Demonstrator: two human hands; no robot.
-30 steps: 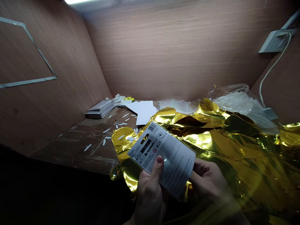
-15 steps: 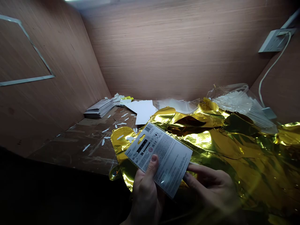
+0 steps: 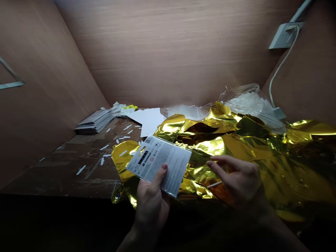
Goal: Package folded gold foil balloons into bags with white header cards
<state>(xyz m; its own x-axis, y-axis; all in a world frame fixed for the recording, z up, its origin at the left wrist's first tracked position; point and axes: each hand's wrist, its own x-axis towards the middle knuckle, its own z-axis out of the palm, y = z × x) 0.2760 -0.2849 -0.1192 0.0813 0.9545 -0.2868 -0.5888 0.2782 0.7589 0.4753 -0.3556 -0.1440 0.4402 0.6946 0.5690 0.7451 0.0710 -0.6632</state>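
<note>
My left hand [image 3: 152, 196] grips a flat, clear-wrapped retail pack [image 3: 168, 159] by its lower edge, thumb pressed on top. The pack's back faces me, with a barcode, small print and a hang hole at its upper left; it is tilted. My right hand [image 3: 238, 178] is apart from the pack, to its right, over crumpled gold foil [image 3: 225, 145]. Its thumb and forefinger tips are close together, and anything between them is too small to make out. A thin white stick-like piece [image 3: 214, 184] shows just below that thumb; I cannot tell whether it is held.
A stack of white cards [image 3: 94, 120] stands at the back left. White sheets [image 3: 151, 120] lie mid-back. Clear bags [image 3: 254, 105] of white pieces sit at the back right. White strips [image 3: 81, 170] are scattered on the brown tabletop [image 3: 65, 175]. A socket [image 3: 285, 35] with a cable hangs right.
My right hand has come off the pack's edge and moved a little up and away. My left hand alone keeps hold of the pack. The view has shifted to the right.
</note>
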